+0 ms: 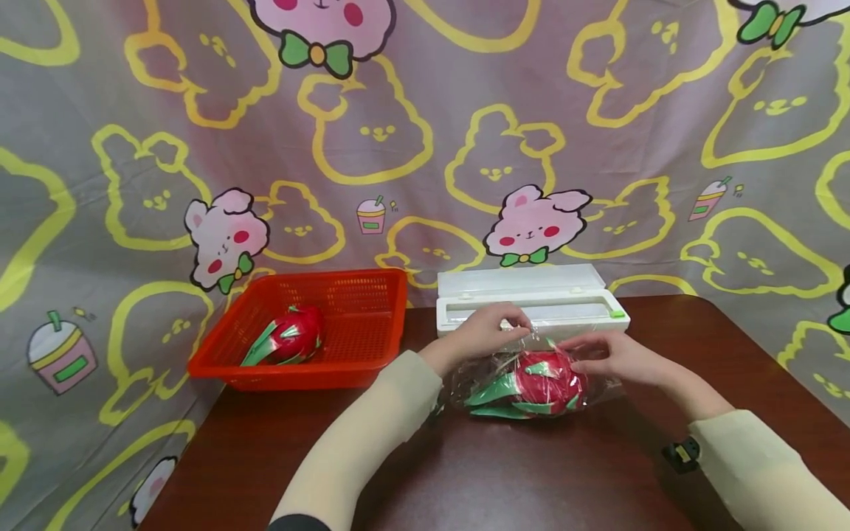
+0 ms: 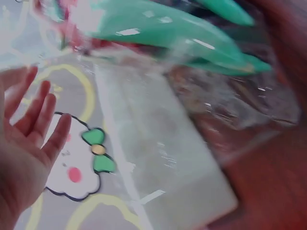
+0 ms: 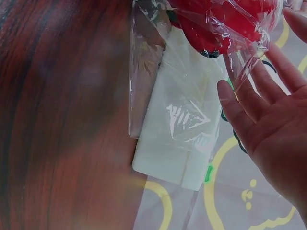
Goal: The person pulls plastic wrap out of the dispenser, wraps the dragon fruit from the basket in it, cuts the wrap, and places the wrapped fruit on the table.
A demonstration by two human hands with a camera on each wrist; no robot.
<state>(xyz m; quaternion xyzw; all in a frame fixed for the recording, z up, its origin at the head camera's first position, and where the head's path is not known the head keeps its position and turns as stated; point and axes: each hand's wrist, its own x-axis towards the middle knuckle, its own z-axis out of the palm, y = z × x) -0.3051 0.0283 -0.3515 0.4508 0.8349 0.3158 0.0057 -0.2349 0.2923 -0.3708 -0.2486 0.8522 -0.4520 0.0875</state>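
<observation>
A dragon fruit, red with green scales, lies inside a clear plastic bag on the table. Over the bag's left side, my left hand has its thumb and index fingertips right at the raised plastic; the left wrist view shows that hand's other fingers spread. From the right reaches my right hand. Its fingers are extended with the fingertips at the plastic near the fruit, thumb apart from them. Directly behind the fruit sits a long white box, its lid raised. The plastic overlaps the box in both wrist views.
A red plastic basket stands on the table at the left, holding a second dragon fruit. Behind everything hangs a patterned cloth. The brown table extends in front of the hands, and a small black item is by the right sleeve.
</observation>
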